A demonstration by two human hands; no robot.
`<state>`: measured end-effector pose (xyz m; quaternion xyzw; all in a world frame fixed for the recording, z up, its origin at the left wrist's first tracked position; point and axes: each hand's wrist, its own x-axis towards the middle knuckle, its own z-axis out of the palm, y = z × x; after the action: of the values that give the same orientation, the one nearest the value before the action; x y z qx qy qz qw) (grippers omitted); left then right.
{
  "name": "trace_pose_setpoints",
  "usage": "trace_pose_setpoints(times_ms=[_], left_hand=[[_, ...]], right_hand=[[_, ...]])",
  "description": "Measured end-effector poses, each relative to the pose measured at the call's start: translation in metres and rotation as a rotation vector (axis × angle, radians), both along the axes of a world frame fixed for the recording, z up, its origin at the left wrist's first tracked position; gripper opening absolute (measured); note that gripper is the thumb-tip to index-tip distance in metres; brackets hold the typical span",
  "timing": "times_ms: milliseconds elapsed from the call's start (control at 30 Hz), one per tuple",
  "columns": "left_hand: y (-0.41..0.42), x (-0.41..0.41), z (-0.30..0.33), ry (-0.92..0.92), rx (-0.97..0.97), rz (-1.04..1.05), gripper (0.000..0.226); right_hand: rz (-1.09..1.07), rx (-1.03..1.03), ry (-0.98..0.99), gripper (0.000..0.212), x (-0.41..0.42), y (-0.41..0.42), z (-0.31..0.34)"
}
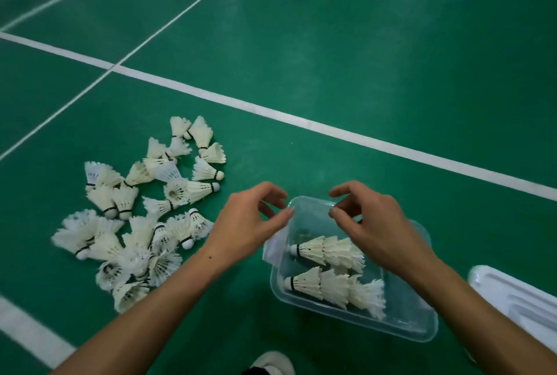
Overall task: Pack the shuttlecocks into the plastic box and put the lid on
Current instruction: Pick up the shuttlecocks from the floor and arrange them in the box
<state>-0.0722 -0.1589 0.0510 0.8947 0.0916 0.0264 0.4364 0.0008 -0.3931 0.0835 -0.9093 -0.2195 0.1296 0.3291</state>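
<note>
A clear plastic box lies on the green floor at the lower centre. Inside it, two nested rows of white feather shuttlecocks lie on their sides, corks to the left. A loose pile of shuttlecocks is spread on the floor left of the box. My left hand hovers at the box's far left corner with loosely curled fingers and nothing in it. Over the box's far end, my right hand is likewise loosely curled and holds nothing. A blurred white patch shows beside the box's left wall. The white lid lies to the right.
White court lines cross the green floor beyond the box, and another runs at the lower left. The toe of a light shoe shows at the bottom edge, just below the box.
</note>
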Motion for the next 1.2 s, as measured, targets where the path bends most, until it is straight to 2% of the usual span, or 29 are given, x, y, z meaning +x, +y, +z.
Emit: trace_pose_setpoints(times_ms=[267,433,567,700,900,1200], left_hand=[[0.118,-0.073,-0.041,0.097,-0.066,0.388,0.034],[0.173,-0.103,-0.056,0.167,0.035,0.474,0.042],[0.195,-0.103,-0.067,0.244,0.185,0.439,0.054],[0.196,-0.095,-0.082,0.276,0.398,0.304,0.065],[0.199,-0.073,-0.090,0.351,0.552,0.182,0.078],[0.206,-0.066,-0.104,0.322,0.496,0.111,0.055]], right_hand=[[0.333,-0.075,-0.068,0.028,0.004,0.136,-0.019],[0.471,-0.111,-0.051,0.029,-0.006,0.202,-0.041],[0.454,-0.183,0.118,0.032,-0.017,0.241,-0.069],[0.390,-0.262,0.338,0.039,-0.026,0.267,-0.098],[0.305,-0.167,0.489,0.052,-0.036,0.290,-0.128],[0.262,-0.128,0.527,0.053,-0.035,0.294,-0.132]])
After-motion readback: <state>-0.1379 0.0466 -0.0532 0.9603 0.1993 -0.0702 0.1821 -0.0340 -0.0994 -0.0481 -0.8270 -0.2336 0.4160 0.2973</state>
